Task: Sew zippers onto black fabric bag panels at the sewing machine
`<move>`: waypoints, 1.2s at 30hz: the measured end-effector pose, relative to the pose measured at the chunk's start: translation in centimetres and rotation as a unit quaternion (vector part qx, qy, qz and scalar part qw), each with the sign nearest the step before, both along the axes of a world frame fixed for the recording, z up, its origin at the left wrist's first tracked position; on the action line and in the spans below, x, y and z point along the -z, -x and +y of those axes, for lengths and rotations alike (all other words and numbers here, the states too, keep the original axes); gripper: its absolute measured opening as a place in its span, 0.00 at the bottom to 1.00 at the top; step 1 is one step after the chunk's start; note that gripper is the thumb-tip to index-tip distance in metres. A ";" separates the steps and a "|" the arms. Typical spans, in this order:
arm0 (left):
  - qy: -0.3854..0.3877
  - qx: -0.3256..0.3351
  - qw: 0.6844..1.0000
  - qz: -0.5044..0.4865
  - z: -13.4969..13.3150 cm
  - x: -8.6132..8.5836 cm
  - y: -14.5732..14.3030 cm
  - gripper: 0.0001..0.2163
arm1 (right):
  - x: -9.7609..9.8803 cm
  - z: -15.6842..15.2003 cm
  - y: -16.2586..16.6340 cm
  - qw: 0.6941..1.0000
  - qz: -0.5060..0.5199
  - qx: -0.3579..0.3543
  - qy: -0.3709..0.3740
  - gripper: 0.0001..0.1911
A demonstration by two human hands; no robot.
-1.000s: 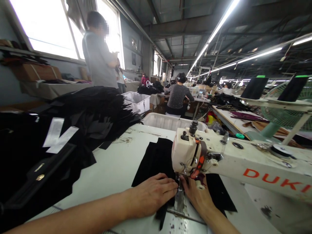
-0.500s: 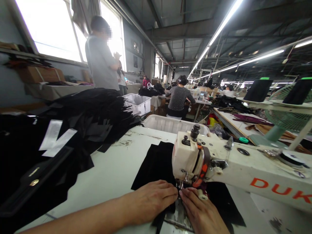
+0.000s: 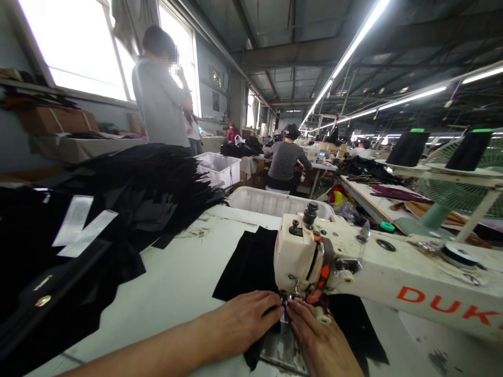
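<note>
both hands, left hand [image 3: 243, 324] and right hand [image 3: 320, 340], stay pressed flat on black fabric [image 3: 251, 264], fingertips now touching.

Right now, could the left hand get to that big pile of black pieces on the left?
Probably yes. The left hand lies flat on the black fabric at the sewing machine, and only bare table shows between it and the black pile. It might need a long stretch.
</note>
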State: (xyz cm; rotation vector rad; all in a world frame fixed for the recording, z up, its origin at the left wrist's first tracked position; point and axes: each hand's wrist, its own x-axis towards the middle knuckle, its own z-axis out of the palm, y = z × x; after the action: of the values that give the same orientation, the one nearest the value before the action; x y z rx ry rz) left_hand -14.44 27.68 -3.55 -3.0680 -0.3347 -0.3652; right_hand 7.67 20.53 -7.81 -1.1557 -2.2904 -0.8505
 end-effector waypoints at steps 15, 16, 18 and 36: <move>0.082 0.012 0.996 -0.044 0.8 1.2 0.1 0.16 | 0.7 0.2 -1.4 0.997 0.058 0.041 0.001 0.12; 0.082 0.012 0.995 -0.047 0.8 1.3 0.1 0.16 | 0.8 0.2 -1.6 0.996 0.070 0.054 -0.004 0.12; 0.089 0.009 0.995 -0.052 0.7 1.4 0.1 0.15 | 1.1 0.2 -1.8 0.994 0.083 0.065 -0.004 0.11; 0.057 -0.239 0.969 0.015 0.8 0.8 4.6 0.25 | 2.3 0.6 -5.4 0.982 0.025 0.136 -0.128 0.21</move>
State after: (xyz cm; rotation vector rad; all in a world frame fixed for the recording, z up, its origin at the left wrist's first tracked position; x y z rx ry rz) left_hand -19.06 28.50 -4.30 -2.9520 -1.0957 -0.2823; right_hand 13.11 21.16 -10.08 -1.3705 -1.9394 -1.1641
